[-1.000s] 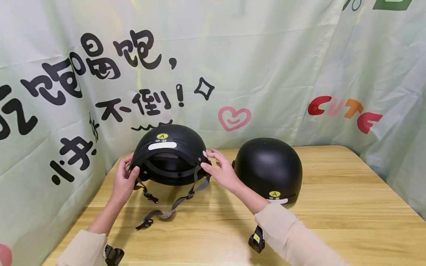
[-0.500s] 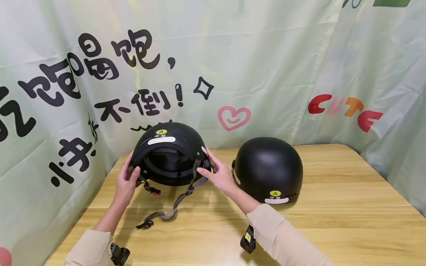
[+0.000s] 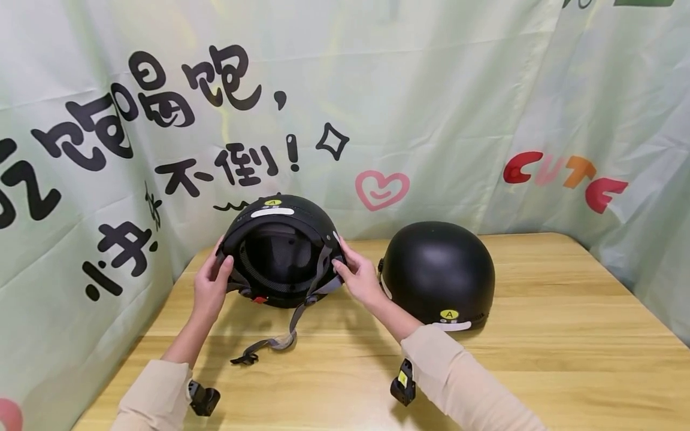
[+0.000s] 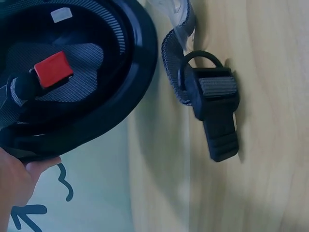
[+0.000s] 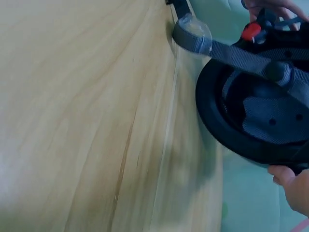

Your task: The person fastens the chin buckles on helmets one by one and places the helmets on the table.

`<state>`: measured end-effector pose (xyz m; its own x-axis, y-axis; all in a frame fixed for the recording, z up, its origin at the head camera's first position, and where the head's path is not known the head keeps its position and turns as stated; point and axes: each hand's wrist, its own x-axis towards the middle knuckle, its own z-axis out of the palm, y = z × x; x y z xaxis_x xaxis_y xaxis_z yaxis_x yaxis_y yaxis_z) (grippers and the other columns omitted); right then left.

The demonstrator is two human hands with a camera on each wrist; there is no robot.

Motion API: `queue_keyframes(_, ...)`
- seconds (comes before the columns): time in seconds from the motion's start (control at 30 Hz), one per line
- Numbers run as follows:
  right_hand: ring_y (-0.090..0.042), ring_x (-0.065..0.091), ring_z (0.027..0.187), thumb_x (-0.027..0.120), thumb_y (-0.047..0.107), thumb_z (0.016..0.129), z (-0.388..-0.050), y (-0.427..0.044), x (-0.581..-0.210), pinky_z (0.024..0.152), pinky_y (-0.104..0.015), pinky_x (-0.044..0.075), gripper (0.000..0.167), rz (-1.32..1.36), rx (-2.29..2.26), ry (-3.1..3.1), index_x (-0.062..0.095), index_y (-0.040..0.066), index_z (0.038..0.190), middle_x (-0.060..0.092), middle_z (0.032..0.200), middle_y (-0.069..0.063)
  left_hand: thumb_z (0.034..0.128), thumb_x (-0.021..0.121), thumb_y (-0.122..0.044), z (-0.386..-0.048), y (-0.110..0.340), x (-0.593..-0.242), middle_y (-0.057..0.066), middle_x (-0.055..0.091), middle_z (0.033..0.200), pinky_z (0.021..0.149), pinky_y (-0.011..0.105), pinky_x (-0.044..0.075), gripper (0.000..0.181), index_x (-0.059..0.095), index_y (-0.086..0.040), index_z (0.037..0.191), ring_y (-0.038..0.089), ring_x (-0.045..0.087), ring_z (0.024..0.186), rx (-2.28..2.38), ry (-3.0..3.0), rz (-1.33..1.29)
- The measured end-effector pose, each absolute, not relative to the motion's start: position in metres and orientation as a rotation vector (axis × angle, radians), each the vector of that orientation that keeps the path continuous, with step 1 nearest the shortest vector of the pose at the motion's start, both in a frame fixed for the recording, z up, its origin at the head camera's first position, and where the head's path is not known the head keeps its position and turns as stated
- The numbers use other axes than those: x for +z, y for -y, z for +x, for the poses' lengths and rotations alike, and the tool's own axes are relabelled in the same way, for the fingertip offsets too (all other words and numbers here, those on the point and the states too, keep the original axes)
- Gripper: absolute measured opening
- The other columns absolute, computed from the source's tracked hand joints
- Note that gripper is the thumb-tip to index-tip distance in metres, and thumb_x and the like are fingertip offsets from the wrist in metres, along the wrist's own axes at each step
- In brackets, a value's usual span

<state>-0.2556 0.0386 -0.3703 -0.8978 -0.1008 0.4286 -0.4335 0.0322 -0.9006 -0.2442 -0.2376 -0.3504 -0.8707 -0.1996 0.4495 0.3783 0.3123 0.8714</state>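
Observation:
Both hands hold a black helmet (image 3: 280,209) by its two sides, its hollow tipped toward me. My left hand (image 3: 211,286) grips the left rim, thumb in front and fingers behind, mostly hidden. On the other side my right hand (image 3: 360,276) grips the rim by the strap's root. A grey chin strap (image 3: 296,320) hangs from the right side, its end with a black buckle (image 4: 219,116) lying on the table. The red buckle part (image 4: 53,70) rests against the helmet's opening in the left wrist view.
A second black helmet (image 3: 438,269) sits dome up on the wooden table (image 3: 550,311), just right of my right hand. Behind the table hangs a pale green printed curtain (image 3: 431,120). Small black cameras (image 3: 203,398) are on both wrists.
The held helmet has tipped back, showing more of its inside. My right hand has gone from fingertips at the side to a fuller grip. The second helmet stays put.

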Motion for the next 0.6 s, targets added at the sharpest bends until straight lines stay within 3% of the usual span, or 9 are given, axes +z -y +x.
queue_keyframes(0.1, -0.033, 0.05, 0.12, 0.054, -0.004, 0.09, -0.254, -0.039, -0.369, 0.095, -0.035, 0.046, 0.049, 0.498, 1.919, 2.093, 0.041, -0.001, 0.137, 0.043, 0.136, -0.021, 0.0938, 0.051, -0.016, -0.245, 0.236, -0.35, -0.011, 0.053, 0.132, 0.088, 0.003, 0.038, 0.044, 0.046, -0.008, 0.137, -0.013, 0.049, 0.108, -1.585, 2.099, -0.112)
queue_keyframes(0.2, -0.033, 0.051, 0.119, 0.053, -0.002, 0.09, -0.253, -0.039, -0.367, 0.094, -0.039, 0.047, 0.047, 0.427, 1.901, 2.131, 0.044, 0.001, 0.136, 0.046, 0.134, -0.021, 0.0931, 0.052, -0.017, -0.245, 0.235, -0.347, -0.019, 0.057, 0.116, 0.085, 0.004, 0.039, 0.044, 0.048, -0.004, 0.134, -0.014, 0.051, 0.098, -1.62, 2.1, -0.065)
queue_keyframes(0.27, -0.032, 0.053, 0.118, 0.053, -0.002, 0.09, -0.252, -0.04, -0.365, 0.092, -0.038, 0.048, 0.046, 0.385, 1.897, 2.15, 0.045, 0.002, 0.135, 0.047, 0.133, -0.021, 0.0934, 0.051, -0.02, -0.245, 0.234, -0.345, -0.014, 0.057, 0.116, 0.083, 0.003, 0.038, 0.045, 0.048, -0.004, 0.135, -0.014, 0.05, 0.095, -1.607, 2.151, -0.037)
queue_keyframes(0.43, -0.031, 0.055, 0.116, 0.054, 0.002, 0.092, -0.25, -0.042, -0.362, 0.088, -0.038, 0.051, 0.045, 0.305, 1.901, 2.213, 0.046, 0.005, 0.136, 0.048, 0.133, -0.019, 0.0945, 0.049, -0.03, -0.245, 0.234, -0.34, 0.012, 0.051, 0.132, 0.079, 0.0, 0.036, 0.049, 0.046, -0.006, 0.137, -0.018, 0.045, 0.091, -1.536, 2.322, -0.003)
queue_keyframes(0.53, -0.03, 0.056, 0.115, 0.054, 0.007, 0.093, -0.25, -0.043, -0.362, 0.087, -0.037, 0.052, 0.044, 0.268, 1.886, 2.26, 0.045, 0.007, 0.136, 0.051, 0.132, -0.018, 0.0935, 0.05, -0.033, -0.247, 0.235, -0.338, 0.018, 0.05, 0.135, 0.076, -0.001, 0.036, 0.053, 0.044, -0.006, 0.138, -0.019, 0.045, 0.089, -1.495, 2.389, 0.014)
queue_keyframes(0.6, -0.029, 0.057, 0.115, 0.053, 0.009, 0.093, -0.25, -0.044, -0.361, 0.086, -0.036, 0.052, 0.044, 0.251, 1.879, 2.282, 0.045, 0.007, 0.136, 0.051, 0.132, -0.018, 0.0932, 0.05, -0.035, -0.248, 0.234, -0.337, 0.018, 0.048, 0.137, 0.076, -0.002, 0.035, 0.056, 0.041, -0.006, 0.14, -0.013, 0.049, 0.097, -1.473, 2.426, 0.02)
